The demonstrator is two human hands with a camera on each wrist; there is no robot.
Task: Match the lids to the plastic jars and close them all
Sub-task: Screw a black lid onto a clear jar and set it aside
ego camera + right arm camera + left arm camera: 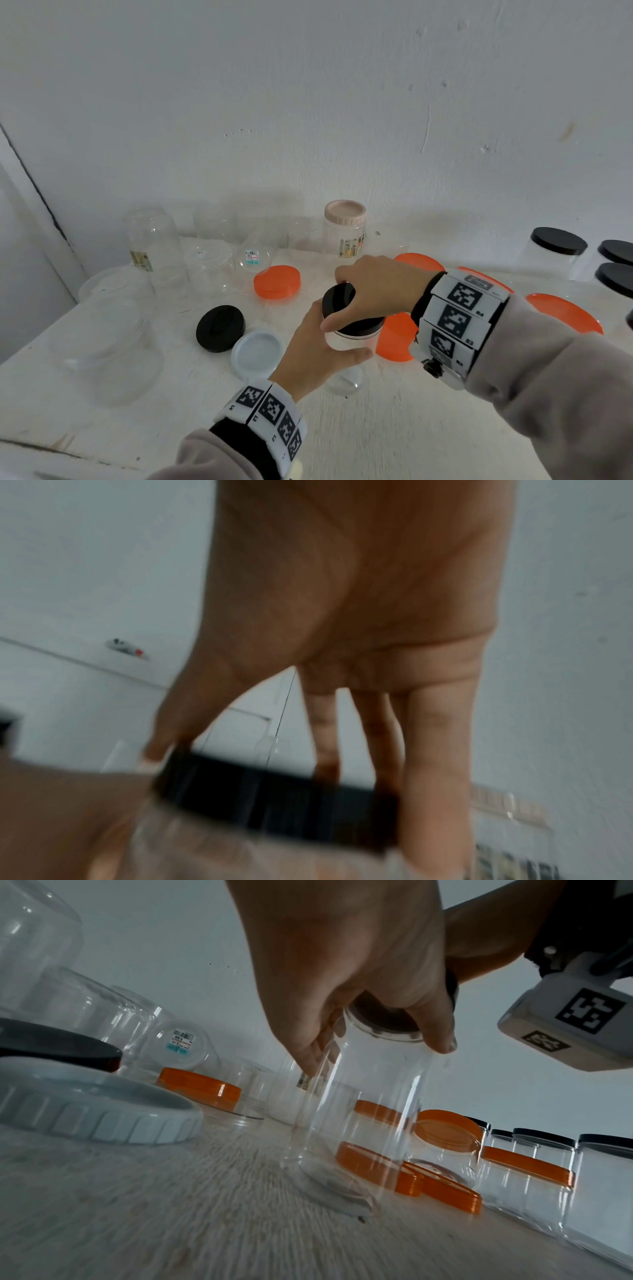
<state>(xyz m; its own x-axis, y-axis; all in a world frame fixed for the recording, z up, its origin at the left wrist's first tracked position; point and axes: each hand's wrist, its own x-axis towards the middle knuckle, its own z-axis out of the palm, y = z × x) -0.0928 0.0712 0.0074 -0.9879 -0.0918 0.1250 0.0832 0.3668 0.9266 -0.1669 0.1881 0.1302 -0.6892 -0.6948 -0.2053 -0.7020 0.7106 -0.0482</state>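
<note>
We see the jar [344, 359] standing upright on the counter [394, 428], mouth up, its long axis vertical. Our left hand [318, 356] wraps round its clear wall; our right hand [373, 294] clamps the black lid [339, 301] from above, fingers on its rim. The jar holds nothing. The left wrist view shows through the clear wall to orange lids [441, 1188] behind. The right wrist view is blurred, showing fingertips [435, 791] pressed on the lid's ribbed edge.

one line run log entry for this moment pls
left hand: holds clear jar | right hand: grips black lid on jar | step: closing
</note>
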